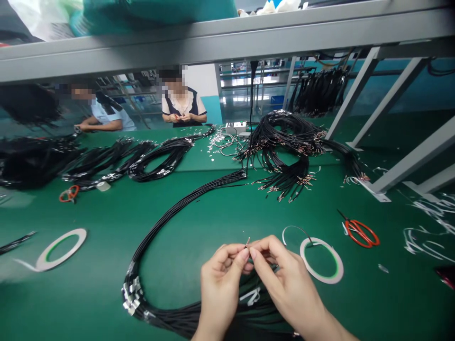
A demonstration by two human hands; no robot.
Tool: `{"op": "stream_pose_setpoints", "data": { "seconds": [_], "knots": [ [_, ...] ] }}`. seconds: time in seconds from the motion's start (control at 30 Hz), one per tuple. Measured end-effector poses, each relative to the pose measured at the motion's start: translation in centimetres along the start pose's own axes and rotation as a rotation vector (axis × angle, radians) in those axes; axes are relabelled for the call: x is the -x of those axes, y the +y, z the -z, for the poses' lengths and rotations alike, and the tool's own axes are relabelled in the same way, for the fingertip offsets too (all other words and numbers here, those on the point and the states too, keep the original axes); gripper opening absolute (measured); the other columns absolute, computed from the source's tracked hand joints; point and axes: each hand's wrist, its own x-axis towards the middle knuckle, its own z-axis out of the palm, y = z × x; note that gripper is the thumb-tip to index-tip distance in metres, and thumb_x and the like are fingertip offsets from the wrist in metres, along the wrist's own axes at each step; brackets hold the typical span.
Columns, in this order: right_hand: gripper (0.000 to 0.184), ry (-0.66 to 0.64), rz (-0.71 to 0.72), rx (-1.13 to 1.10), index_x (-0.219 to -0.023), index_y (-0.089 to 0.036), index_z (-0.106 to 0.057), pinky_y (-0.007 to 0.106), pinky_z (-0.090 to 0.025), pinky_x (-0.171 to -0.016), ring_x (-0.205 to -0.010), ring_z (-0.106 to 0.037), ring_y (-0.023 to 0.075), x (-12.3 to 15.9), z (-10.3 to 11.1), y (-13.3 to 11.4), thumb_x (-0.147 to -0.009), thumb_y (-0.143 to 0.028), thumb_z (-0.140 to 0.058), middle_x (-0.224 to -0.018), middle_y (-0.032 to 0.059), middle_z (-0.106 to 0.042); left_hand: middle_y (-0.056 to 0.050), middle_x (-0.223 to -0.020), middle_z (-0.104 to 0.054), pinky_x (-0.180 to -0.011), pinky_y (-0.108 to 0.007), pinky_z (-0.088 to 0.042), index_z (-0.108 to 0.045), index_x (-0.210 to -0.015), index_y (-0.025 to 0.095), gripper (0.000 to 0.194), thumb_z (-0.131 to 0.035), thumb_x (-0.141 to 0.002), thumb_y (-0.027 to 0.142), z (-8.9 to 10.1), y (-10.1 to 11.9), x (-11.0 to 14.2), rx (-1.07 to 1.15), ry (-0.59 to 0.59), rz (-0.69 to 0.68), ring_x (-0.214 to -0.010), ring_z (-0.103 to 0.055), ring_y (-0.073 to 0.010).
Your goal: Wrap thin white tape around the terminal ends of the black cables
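My left hand [222, 279] and my right hand [284, 274] meet at the lower middle, thumbs and forefingers pinched together. Between the fingertips a small copper-coloured wire end [248, 240] sticks up; both hands pinch at it. The rest of that cable is hidden behind my fingers. Below and behind the hands runs a bundle of black cables [156, 227], curving left and up across the green table. Pale tags [132, 296] sit in a cluster on the bundle's left bend. Right of my right hand lies a roll of white tape [339, 270].
Orange-handled scissors [362, 233] lie at the right, another orange-handled pair [69, 193] at the left. A second tape roll [62, 249] is on the left. Coiled black cables [280, 132] stand at the back near a grey metal frame [405, 161]. Two people sit across the table.
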Motion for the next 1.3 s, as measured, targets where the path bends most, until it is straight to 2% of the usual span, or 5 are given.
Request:
{"op": "stream_pose_setpoints", "data": {
  "seconds": [0.47,0.73,0.97,1.1,1.3],
  "knots": [
    [0.014,-0.049,-0.072,-0.108,-0.087,-0.020,-0.055,0.023,-0.050,-0.059,-0.071,-0.066,0.0155,0.0,0.0,-0.8,-0.095,-0.028,-0.048,-0.077,0.0025,-0.068,0.001,-0.056,-0.063,-0.054,-0.018,-0.047,-0.069,-0.080,0.012,0.014,-0.071,-0.078,0.026,0.7,-0.1,0.3,0.165,-0.146,0.143,-0.051,-0.056,-0.0080],
    [0.017,-0.091,-0.133,-0.197,-0.087,-0.019,-0.055,0.023,-0.051,-0.058,-0.065,-0.065,0.0141,-0.2,0.2,-1.3,-0.096,-0.031,-0.047,-0.077,0.0015,-0.065,0.002,-0.057,-0.061,-0.055,-0.017,-0.046,-0.068,-0.072,0.012,0.017,-0.066,-0.082,0.026,0.8,0.2,0.3,0.184,-0.207,0.126,-0.049,-0.051,-0.0055],
    [0.016,-0.035,-0.148,-0.198,-0.088,-0.019,-0.055,0.025,-0.053,-0.066,-0.075,-0.067,0.0163,-0.3,-0.1,-1.2,-0.095,-0.032,-0.049,-0.086,0.0042,-0.067,0.000,-0.060,-0.066,-0.054,-0.019,-0.052,-0.070,-0.081,0.013,0.015,-0.072,-0.076,0.027,0.2,0.2,0.5,0.004,-0.045,0.007,-0.053,-0.061,-0.0104],
    [0.014,0.012,-0.128,-0.201,-0.087,-0.020,-0.055,0.026,-0.053,-0.071,-0.082,-0.067,0.0169,-0.5,-0.4,-0.6,-0.094,-0.031,-0.049,-0.099,0.0064,-0.066,-0.003,-0.074,-0.067,-0.060,-0.024,-0.057,-0.071,-0.082,0.015,0.012,-0.069,-0.077,0.026,-0.4,-0.7,0.5,-0.111,0.062,-0.188,-0.061,-0.066,-0.0143],
    [0.013,0.023,-0.117,-0.145,-0.087,-0.020,-0.054,0.026,-0.053,-0.069,-0.075,-0.065,0.0156,-0.8,-0.6,-0.4,-0.094,-0.029,-0.049,-0.092,0.0056,-0.068,-0.003,-0.071,-0.067,-0.059,-0.023,-0.055,-0.074,-0.080,0.017,0.009,-0.068,-0.077,0.023,-0.6,-1.3,0.3,-0.295,0.143,-0.402,-0.062,-0.066,-0.0155]
  ]
}}
